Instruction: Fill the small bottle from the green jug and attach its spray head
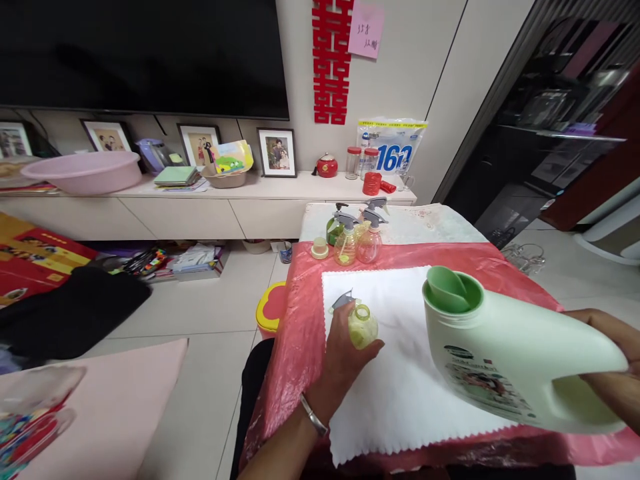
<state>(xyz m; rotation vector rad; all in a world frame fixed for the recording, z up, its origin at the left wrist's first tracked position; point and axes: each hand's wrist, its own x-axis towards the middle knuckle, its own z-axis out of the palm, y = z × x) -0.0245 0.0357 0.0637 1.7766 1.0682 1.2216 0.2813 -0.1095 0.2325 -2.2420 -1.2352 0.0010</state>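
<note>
One grey sprayer head is off, no pour visible, as the left hand grips the topless spray bottle over white cloth, and the right hand clasps the uncapped pale-green jug at right.

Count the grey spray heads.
4 spray heads: one by the left hand; one on the far yellow bottle; one on the pink bottle; one behind those. More may be hidden.

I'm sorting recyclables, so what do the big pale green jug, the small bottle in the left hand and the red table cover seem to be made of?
Pale green jug: likely opaque plastic with a soft sheen, by its smooth moulded curves. Small bottle: see-through and shiny, so plastic or perhaps glass. Red table cover: probably thin plastic film, glossy and crinkled.
</note>
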